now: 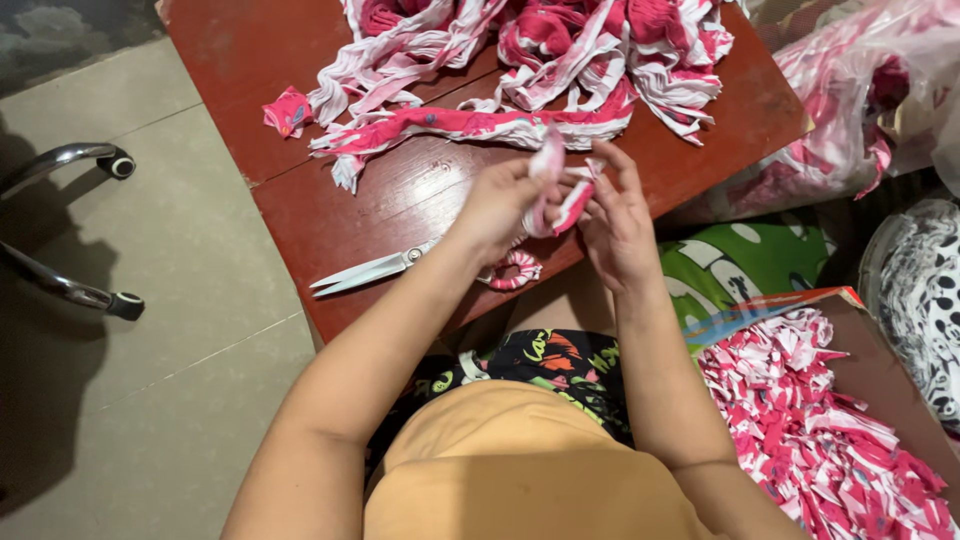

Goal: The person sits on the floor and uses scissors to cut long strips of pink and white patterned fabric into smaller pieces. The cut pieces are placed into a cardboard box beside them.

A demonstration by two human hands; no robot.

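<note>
Many pink-and-white cloth strips point(540, 60) lie heaped on the red table point(330, 215) beyond the fingers; scissors point(372, 270) rest below the left hand point(497, 205). Both hands work one fabric strip point(550, 195), seemingly folding or winding it, a step that calls for a firm pinch. Left fingers close around it; right hand point(617, 225) pinches its end, remaining fingers loosely spread.

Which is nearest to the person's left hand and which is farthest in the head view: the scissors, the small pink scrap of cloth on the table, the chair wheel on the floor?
From the left hand:
1. Scissors, just below-left of it on the red table.
2. Small pink scrap, up-left near the table's edge.
3. Chair wheel, far left on the floor.
</note>
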